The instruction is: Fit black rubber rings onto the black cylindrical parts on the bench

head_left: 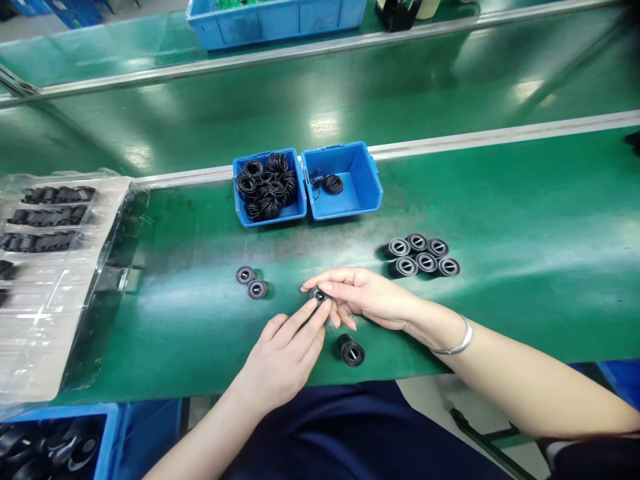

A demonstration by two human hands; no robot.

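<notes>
Two-handed fingerwork over a green bench mat (500,320), near its front edge. Black rubber ring (317,295) held between both hands, just above the mat, slotted face showing. Left hand (283,357): fingers pressed together, fingertips (315,308) on the ring's lower side. Right hand (363,297): fingers curled in from the other side, pinching the ring against the left fingertips; thumb hidden, exact contact points impossible to tell. Silver bangle (463,340) on right wrist. Step in hand, by the look of it: close handling of this single ring, no reach elsewhere. Any next move calls for freeing a hand first, both being on the ring. Nearby: two matching rings (257,289) left of the hands, another loose ring (351,353) just below, six grouped rings (417,253) to the right. Beyond, two blue bins side by side, one packed with thin black O-rings (263,187), the other (350,177) holding only a few. Clear plastic tray (35,353) of black parts at far left
</notes>
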